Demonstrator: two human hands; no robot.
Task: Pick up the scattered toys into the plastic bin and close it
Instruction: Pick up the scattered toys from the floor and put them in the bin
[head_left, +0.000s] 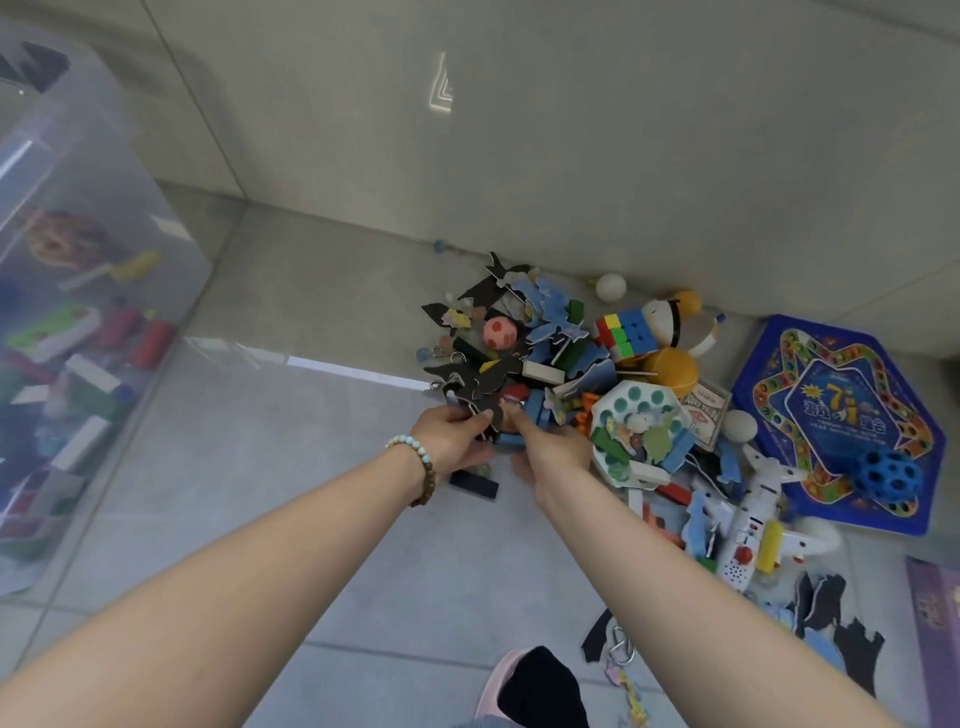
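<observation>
Far L: plastic bin (78, 312), see-through wall, part-filled w/ blocks and bits, well apart from the heap; no lid made out. Next, L hand (452, 436), beaded bracelet (415, 457) at wrist: fingers (480, 418) curled round a clutch of dark card cut-outs (483, 384) at the heap's near-L edge. Just below, loose on the floor (260, 467), one black block (474, 484). R hand (556, 447) close beside: forefinger stretched into the same spot, other fingers tucked under the palm, so can't tell if pinching anything.

Step in hand, prob.: gathering a two-handed scoop. Task early-ish, most toys not yet binned.

To do it well: slide R fingers flat under the thin card pieces rather than nipping from above. Cup both hands together and lift level, flat cut-outs being likely to slip out sideways. Don't overload; long carry to the bin.

Further R: toy heap (571, 364) against the wall base, incl. pink ball (500, 332), puzzle cube (621, 332), orange balls (672, 371), white peg tray (639, 426). Round ones apt to roll once unpropped, so take singly.

Far R: blue game board (836, 415) w/ holed blue ball (888, 475) on it. Leave board till last, lay flat on top before closing.
</observation>
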